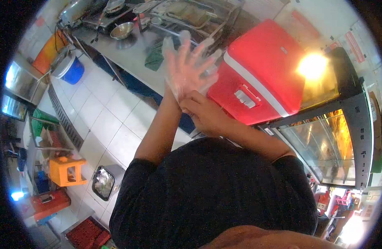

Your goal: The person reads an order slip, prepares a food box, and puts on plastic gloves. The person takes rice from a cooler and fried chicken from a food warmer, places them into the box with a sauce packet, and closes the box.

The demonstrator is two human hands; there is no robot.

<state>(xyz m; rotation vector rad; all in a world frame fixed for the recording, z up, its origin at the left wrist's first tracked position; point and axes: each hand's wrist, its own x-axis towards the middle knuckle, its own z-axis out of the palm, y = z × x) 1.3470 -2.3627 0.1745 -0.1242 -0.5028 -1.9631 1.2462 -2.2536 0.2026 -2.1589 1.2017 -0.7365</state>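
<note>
A clear plastic glove (180, 85) covers my left hand (189, 66), which is raised with its fingers spread wide. The glove's fingertips reach beyond my own. At the left wrist, my bare right hand (201, 112) pinches the glove's cuff between bent fingers. Just right of both hands stands a red cool box (263, 62) with a white band and a white latch. Behind the gloved hand, a dark green cloth (154, 57) lies on the metal counter (135, 58).
A metal bowl (122, 31) sits on the counter. A lit glass display cabinet (323, 145) stands at right. On the tiled floor are a blue bucket (72, 70), an orange plastic stool (67, 171) and a bin (104, 182) holding waste.
</note>
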